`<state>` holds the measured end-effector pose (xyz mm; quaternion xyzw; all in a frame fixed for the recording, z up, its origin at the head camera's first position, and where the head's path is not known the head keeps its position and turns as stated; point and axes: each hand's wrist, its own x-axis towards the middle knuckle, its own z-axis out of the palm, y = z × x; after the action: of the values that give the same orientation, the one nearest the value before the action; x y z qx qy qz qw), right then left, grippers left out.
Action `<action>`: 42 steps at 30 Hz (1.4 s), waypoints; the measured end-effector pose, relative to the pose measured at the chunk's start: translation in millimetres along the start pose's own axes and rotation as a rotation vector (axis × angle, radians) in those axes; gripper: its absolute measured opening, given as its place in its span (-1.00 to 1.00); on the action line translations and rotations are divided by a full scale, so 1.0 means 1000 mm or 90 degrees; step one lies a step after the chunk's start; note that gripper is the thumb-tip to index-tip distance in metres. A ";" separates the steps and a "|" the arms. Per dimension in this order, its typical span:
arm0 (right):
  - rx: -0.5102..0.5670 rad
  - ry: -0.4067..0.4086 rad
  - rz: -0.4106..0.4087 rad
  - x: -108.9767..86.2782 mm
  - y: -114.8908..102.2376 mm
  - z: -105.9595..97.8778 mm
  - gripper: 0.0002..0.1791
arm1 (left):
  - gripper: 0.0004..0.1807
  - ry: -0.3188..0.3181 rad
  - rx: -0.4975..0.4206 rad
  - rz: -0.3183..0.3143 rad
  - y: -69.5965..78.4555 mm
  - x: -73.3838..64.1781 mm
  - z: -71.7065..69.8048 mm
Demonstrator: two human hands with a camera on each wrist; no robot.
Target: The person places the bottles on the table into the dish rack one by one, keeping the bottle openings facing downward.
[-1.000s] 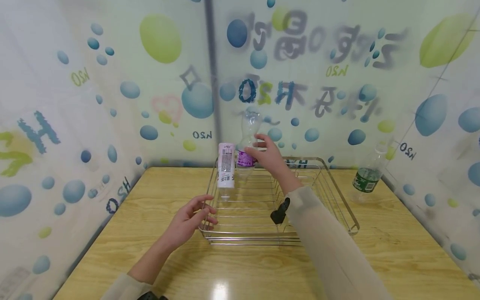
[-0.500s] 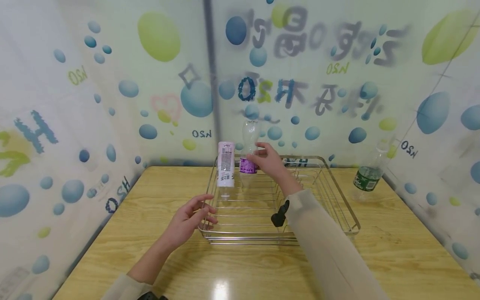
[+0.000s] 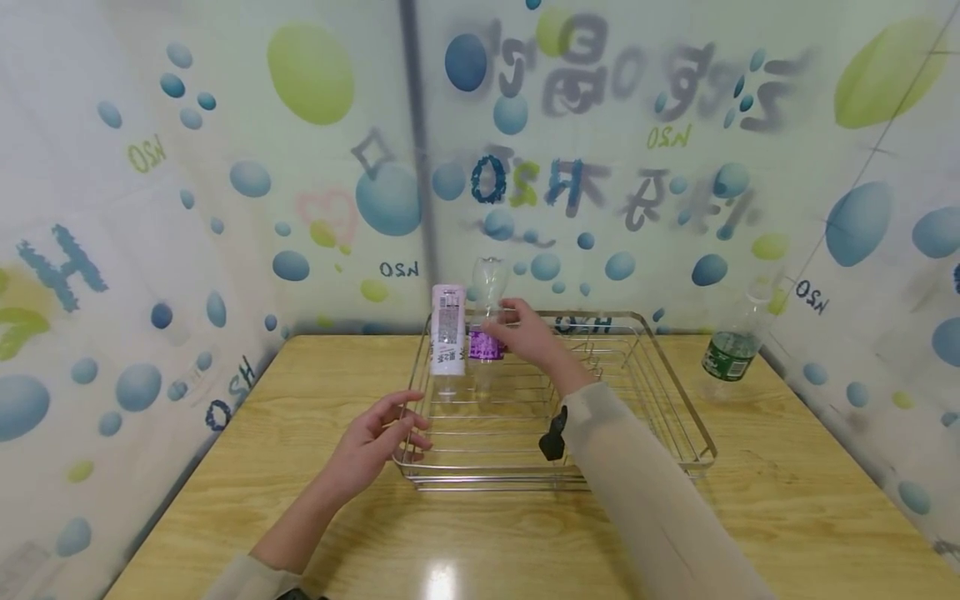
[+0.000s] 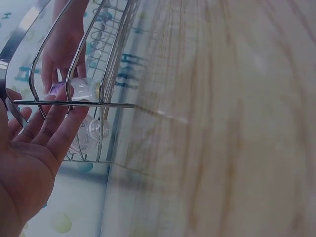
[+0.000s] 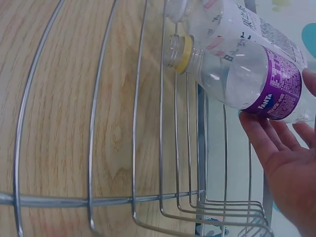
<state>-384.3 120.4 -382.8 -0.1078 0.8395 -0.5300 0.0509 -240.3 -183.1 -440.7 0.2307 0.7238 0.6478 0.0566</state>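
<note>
At the left, the left hand [image 3: 367,446] rests its loosely extended fingers against the end wires of the metal rack [image 3: 480,469], grasping no bottle, and just inside that end stands the white-labelled bottle [image 3: 448,329], neck down. Right beside it comes the purple-labelled bottle [image 3: 486,344], also neck down, low inside the rack, pinched between thumb and fingers of the right hand [image 3: 536,342], though whether its neck touches the wires can't be told! Over on the far right, outside the rack, the green-labelled bottle [image 3: 727,357] stands upright on the wooden table [image 3: 525,550].
</note>
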 end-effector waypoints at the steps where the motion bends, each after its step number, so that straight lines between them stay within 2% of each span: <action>1: -0.008 -0.001 0.002 0.000 0.000 0.001 -0.06 | -0.50 0.000 0.001 0.000 0.000 0.000 0.000; 13: -0.051 0.002 0.007 -0.001 0.001 0.007 -0.05 | -0.51 0.000 -0.001 -0.001 0.002 -0.001 0.001; 19: -0.073 -0.008 0.009 0.001 0.005 0.008 -0.11 | -0.51 0.003 0.005 -0.006 0.001 0.000 0.000; 32: -0.035 -0.026 0.024 -0.002 0.004 0.009 -0.13 | -0.51 0.003 0.014 -0.008 -0.001 -0.001 0.000; 42: -0.047 -0.020 0.018 -0.001 0.006 0.008 -0.13 | -0.51 -0.001 0.014 -0.004 -0.001 0.000 0.000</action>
<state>-382.2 116.2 -391.6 -0.1058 0.8592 -0.4960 0.0675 -240.1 -183.3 -441.7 0.2298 0.7314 0.6395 0.0568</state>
